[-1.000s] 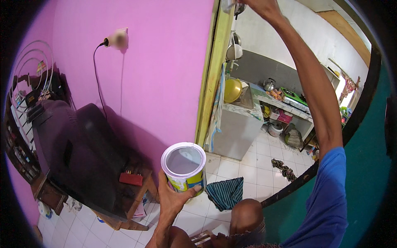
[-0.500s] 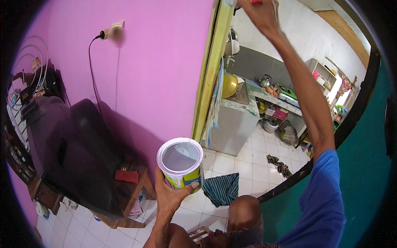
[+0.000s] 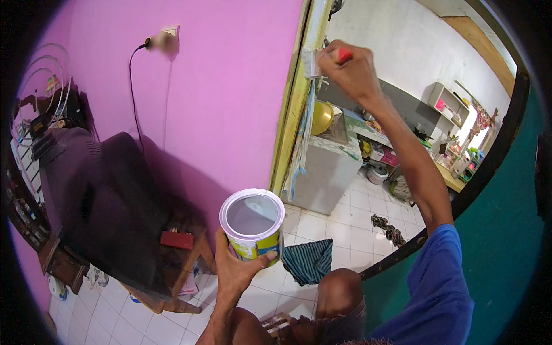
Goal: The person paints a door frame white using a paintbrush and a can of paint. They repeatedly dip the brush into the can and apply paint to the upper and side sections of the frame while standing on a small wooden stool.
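Observation:
My left hand (image 3: 238, 267) grips a paint can (image 3: 251, 247) with a pale rim and a yellow-green label, held upright at the lower middle; its grey inside shows from above. My right hand (image 3: 353, 72) is raised and closed on a paintbrush with a red handle (image 3: 345, 54), its whitish bristles (image 3: 309, 63) against the yellow-green door frame (image 3: 278, 168) at head height. The upper stretch of the frame looks whitish. A cloth with blue stripes (image 3: 296, 172) hangs along the far side of the frame.
A pink wall (image 3: 207, 86) fills the left, with a large black television (image 3: 98, 213) on a wooden table (image 3: 201, 253). Past the doorway stand a tiled counter (image 3: 322, 181) and shelves (image 3: 445, 103). A striped cloth (image 3: 307, 261) lies on the tiled floor. A teal surface (image 3: 506, 218) is at the right.
My right hand has come down from the top edge to the upper part of the door frame, showing the brush. My left hand and the can have shifted slightly upward in the picture.

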